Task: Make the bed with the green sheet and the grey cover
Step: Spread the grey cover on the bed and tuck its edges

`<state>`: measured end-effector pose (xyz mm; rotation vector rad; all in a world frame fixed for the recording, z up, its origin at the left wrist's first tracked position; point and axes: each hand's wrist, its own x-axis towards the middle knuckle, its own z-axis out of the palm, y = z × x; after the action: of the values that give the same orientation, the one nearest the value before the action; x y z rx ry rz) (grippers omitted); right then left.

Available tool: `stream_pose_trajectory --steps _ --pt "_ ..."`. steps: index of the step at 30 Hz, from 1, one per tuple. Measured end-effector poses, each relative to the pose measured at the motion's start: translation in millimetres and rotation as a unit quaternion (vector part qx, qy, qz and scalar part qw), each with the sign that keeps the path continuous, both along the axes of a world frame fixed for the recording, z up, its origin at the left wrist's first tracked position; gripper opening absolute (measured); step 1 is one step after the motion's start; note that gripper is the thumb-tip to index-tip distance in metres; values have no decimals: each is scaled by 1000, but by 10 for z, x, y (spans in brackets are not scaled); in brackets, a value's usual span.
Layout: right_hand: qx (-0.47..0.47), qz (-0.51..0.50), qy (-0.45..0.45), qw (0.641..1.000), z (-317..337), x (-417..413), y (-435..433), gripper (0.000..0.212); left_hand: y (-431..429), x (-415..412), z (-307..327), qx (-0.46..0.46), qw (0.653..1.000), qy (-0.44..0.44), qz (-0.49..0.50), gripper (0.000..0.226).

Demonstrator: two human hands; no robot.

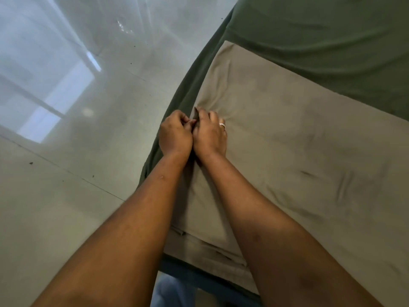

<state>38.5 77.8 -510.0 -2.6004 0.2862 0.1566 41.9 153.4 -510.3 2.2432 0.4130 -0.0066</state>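
Observation:
The green sheet covers the mattress and hangs down its left side. On top lies the grey cover, folded in layers, reaching from the near edge toward the bed's middle. Both hands meet at the cover's left edge. My left hand is closed, fingers curled at the edge where the cover meets the sheet. My right hand, with a ring on one finger, pinches the cover's edge, and creases fan out from the grip. What exactly my left fingers hold is hidden.
A glossy pale tiled floor fills the left half, with window reflections on it. The bed's dark frame edge shows at the bottom, with my blue trouser leg below it.

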Motion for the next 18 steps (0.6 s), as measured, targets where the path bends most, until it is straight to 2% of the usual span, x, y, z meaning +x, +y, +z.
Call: stream_pose_trajectory --steps 2,4,6,8,11,14,18 --pt "47 -56 31 997 100 58 49 37 23 23 36 -49 998 39 30 19" --pt "78 -103 107 986 167 122 99 50 74 48 26 -94 989 109 42 32" --pt "76 -108 164 978 196 176 123 56 140 52 -6 -121 980 159 9 38" --pt "56 -102 180 977 185 236 146 46 225 27 -42 -132 974 180 -47 31" --pt "61 -84 165 981 179 319 232 34 351 -1 -40 -88 980 150 -96 20" --pt "136 -22 125 983 157 362 541 31 456 -76 -55 -21 990 106 -91 18" --pt "172 24 113 978 88 356 848 30 646 -115 -167 48 993 80 -66 20"
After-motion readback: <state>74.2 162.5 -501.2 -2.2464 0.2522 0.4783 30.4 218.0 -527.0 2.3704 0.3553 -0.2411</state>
